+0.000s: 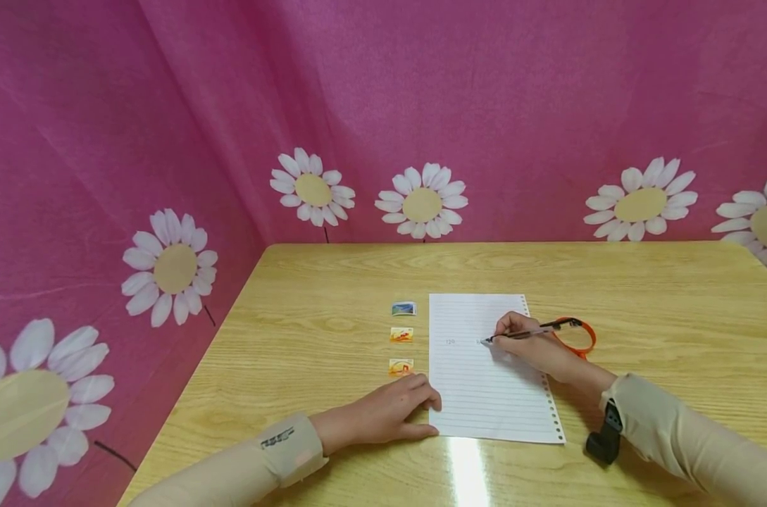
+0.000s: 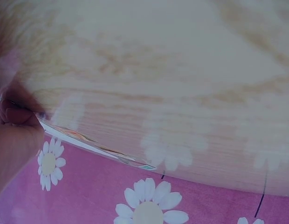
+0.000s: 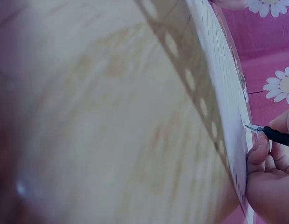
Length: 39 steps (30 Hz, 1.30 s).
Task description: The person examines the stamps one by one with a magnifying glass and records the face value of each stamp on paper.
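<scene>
Though aslant, pen (image 3: 277,135) between fingers (image 1: 508,322) of right hand (image 1: 537,350)

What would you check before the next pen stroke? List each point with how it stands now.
1. Pen gripped in the right hand: ok.
2. Left hand on the paper's left edge: ok.
3. Three cards off the paper: ok.
4. Left hand clear of the nearest card: cannot tell.
5. Pen tip touching the paper: cannot tell.
6. Orange loop clear of the right hand: cannot tell, partly hidden.
</scene>
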### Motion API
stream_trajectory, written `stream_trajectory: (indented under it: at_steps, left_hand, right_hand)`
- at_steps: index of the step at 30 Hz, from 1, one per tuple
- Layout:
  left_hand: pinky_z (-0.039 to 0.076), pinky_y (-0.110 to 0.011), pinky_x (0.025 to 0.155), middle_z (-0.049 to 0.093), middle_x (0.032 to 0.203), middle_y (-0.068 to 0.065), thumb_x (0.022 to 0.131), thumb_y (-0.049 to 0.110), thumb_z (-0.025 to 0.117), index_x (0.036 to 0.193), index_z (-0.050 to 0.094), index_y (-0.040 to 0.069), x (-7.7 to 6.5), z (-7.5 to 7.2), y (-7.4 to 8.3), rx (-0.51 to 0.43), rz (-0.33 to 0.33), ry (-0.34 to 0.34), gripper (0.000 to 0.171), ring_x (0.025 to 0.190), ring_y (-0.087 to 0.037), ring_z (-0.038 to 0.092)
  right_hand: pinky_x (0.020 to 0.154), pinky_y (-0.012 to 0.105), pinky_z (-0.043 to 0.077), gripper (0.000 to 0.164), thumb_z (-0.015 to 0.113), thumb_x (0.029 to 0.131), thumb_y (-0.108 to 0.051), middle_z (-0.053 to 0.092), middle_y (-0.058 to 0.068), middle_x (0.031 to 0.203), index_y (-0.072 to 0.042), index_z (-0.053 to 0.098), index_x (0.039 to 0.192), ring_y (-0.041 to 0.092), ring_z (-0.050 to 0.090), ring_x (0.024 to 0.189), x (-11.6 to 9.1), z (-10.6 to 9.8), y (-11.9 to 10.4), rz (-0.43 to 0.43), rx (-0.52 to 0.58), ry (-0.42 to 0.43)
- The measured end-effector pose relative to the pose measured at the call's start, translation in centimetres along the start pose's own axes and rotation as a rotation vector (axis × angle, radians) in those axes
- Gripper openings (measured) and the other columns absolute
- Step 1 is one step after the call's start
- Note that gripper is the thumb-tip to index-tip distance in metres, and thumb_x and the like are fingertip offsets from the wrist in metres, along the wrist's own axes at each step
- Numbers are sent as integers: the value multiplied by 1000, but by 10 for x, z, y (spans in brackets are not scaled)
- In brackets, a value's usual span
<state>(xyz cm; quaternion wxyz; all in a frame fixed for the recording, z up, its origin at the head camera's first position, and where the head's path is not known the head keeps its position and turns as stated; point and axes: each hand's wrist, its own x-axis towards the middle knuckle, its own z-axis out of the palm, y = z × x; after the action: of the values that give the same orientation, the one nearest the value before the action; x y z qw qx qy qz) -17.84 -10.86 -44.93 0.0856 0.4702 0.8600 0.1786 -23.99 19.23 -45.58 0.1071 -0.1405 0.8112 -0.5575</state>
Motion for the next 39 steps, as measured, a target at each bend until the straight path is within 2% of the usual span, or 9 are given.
stream_trajectory:
  at_steps: [7, 20, 28, 39]
  left_hand:
    - [42, -11, 86, 55, 107, 4, 95, 37, 63, 116, 59, 16, 0, 0, 0, -6, 10, -1, 30, 94, -2, 47]
    - [41, -11, 83, 54, 104, 5, 95, 37, 63, 115, 59, 16, 0, 1, 0, -9, 2, -14, 29, 91, -1, 44]
    - [41, -11, 84, 54, 105, 5, 95, 37, 63, 115, 59, 16, 0, 0, 0, 2, 8, 1, 29, 92, -1, 45]
    - [41, -11, 85, 55, 106, 4, 95, 36, 64, 115, 59, 16, -1, 0, 1, 6, 6, 9, 29, 93, -2, 46]
  right_hand:
    - [70, 21, 42, 19, 61, 94, -14, 55, -3, 84, 2, 52, 100, 5, 50, 76, 0, -1, 1, 29, 18, 29]
    - [66, 21, 43, 17, 61, 92, -7, 57, -5, 83, 5, 52, 100, 4, 50, 73, -5, 0, -4, -15, 92, -11]
    - [66, 21, 39, 19, 61, 88, -5, 57, -3, 86, 5, 52, 101, 5, 47, 75, -7, 2, -14, -27, 24, -26]
    - [67, 21, 41, 16, 61, 90, -6, 57, -3, 87, 2, 52, 101, 4, 49, 74, -10, 2, -14, -69, 18, -58]
